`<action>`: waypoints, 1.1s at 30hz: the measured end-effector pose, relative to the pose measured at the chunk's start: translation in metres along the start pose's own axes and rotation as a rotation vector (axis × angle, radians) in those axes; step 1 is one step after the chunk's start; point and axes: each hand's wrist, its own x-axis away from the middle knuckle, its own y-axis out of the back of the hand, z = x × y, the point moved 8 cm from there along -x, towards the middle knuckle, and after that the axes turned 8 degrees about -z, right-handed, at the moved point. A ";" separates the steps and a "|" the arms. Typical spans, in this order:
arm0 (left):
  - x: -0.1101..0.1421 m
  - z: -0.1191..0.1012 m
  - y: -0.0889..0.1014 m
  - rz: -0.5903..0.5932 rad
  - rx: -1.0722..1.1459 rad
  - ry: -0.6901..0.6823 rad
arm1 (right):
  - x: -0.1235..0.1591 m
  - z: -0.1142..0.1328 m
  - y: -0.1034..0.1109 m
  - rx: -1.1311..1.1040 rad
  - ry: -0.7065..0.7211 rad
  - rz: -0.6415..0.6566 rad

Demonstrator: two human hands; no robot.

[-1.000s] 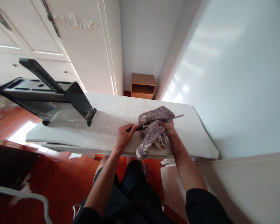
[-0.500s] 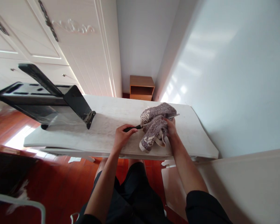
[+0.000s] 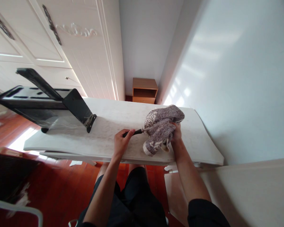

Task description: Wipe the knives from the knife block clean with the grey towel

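My left hand [image 3: 122, 141] is closed around the black handle [image 3: 137, 131] of a tool with a thin metal shaft, perhaps a sharpening steel. The shaft runs rightward into a bunched brown-and-cream towel [image 3: 159, 130], which hides most of it, tip included. My right hand [image 3: 176, 132] grips the towel from its right side, fingers partly buried in the folds. Both hands are just above a white bench top [image 3: 109, 119].
A black knife-block-like stand [image 3: 80, 107] with slots and a slanted bar rests on the bench's left. White cabinets [image 3: 85, 63] rise behind it. A small wooden cabinet [image 3: 145, 83] stands beyond the bench; a pale glossy panel [image 3: 239, 78] borders the right.
The towel and my right hand have shifted slightly right, and the metal tip that stuck out at the right is now covered. My left thumb has moved up along the handle.
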 end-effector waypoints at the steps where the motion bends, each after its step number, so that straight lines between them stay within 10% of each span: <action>1: 0.000 0.004 0.001 -0.012 0.035 0.058 | 0.000 0.001 0.001 0.001 0.004 -0.011; 18: -0.003 0.029 0.011 -0.153 0.239 0.083 | -0.014 -0.009 0.010 -0.113 -0.033 -0.027; 33: 0.000 0.036 0.015 -0.231 0.454 0.110 | -0.020 -0.023 0.012 -0.299 -0.335 -0.013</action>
